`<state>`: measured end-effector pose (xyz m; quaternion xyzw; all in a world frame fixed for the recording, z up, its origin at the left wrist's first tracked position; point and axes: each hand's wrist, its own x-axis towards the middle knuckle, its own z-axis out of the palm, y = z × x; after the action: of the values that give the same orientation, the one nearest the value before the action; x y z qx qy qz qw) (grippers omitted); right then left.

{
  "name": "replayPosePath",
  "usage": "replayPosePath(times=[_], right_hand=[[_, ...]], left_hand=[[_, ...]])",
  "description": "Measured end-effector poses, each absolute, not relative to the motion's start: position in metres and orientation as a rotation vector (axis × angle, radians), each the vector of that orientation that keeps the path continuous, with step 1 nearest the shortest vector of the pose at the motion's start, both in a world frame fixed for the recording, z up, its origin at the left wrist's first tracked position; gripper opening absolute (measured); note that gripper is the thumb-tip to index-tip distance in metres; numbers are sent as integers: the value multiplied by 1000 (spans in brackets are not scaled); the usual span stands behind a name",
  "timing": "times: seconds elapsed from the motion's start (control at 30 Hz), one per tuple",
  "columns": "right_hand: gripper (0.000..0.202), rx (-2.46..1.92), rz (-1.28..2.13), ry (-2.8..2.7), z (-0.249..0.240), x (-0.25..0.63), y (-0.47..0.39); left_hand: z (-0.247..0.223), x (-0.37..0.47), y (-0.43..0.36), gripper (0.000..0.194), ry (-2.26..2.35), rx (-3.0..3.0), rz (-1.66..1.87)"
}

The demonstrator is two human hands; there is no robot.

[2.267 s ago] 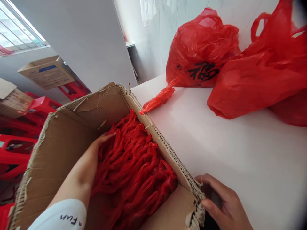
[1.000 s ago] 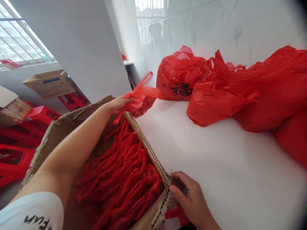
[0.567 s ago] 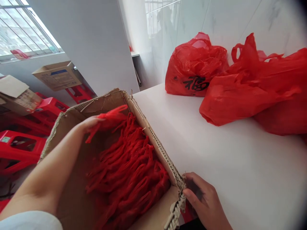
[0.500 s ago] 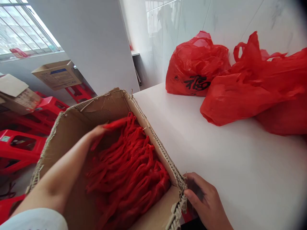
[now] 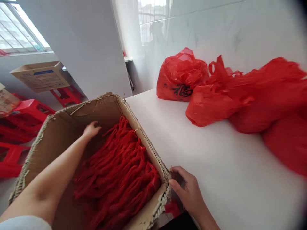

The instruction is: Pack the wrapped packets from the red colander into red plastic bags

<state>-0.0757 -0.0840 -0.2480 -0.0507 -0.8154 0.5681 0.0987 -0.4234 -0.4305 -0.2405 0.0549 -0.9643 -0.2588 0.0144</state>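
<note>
An open cardboard box (image 5: 64, 127) with torn edges stands tilted in the view, beside the white table top. Red plastic bags (image 5: 117, 172), bunched in rows with their handles up, lie along its right side. My left hand (image 5: 92, 130) is inside the box near the far wall, left of the bags' far end; its fingers are apart and nothing shows in them. At the box's near right corner, my right hand (image 5: 185, 188) grips the torn edge between thumb and fingers.
On the white table (image 5: 216, 159), a red bag with a black character (image 5: 179, 76) and several other full red bags (image 5: 211, 105) stand by the tiled wall. Red stools (image 5: 33, 110) and another cardboard box (image 5: 43, 76) are at the left.
The red bag that my left hand held is no longer in it, and the fingers have opened. The view has shifted, showing more red bags at the right. My right hand keeps its grip on the box.
</note>
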Motion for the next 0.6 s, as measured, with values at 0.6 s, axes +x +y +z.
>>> replayPosePath(times=[0.6], right_hand=[[19,-1107,586,-2202,-180,170,55]], left_hand=[[-119,-152,-6,37,-2136,-2369,-627]])
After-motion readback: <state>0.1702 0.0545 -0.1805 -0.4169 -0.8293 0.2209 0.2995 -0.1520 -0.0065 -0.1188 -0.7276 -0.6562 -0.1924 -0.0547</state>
